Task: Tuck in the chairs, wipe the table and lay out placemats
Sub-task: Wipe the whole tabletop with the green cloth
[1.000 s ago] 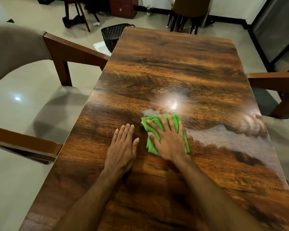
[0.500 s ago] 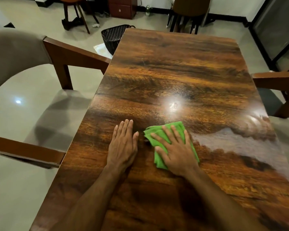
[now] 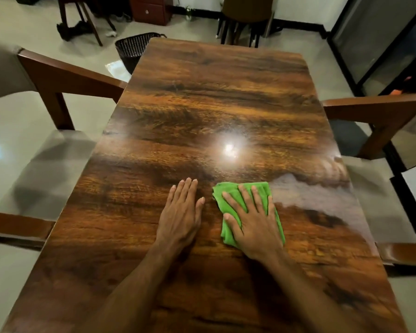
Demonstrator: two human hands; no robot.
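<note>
In the lower middle of the frame, the right hand (image 3: 252,222) lies flat on a folded green cloth (image 3: 228,195). Its fingers are straight and spread and grip nothing, and its palm hides the cloth's middle, so only the edges show around it. Just to its left and apart from the cloth, the left hand (image 3: 180,215) rests palm-down on the bare table (image 3: 214,104), fingers straight and close together. Right of the cloth a pale hazy streak crosses the glossy wood; whether it is moisture or a reflection cannot be told. The chair on the left (image 3: 65,75) is cut off by the frame, its wooden arms reaching the table's edge, and the chair on the right (image 3: 375,106) is cut off likewise. In the upper left a dark woven basket (image 3: 132,49) is partly hidden behind the table's far corner. The far chair (image 3: 246,10) is cropped at the top.
</note>
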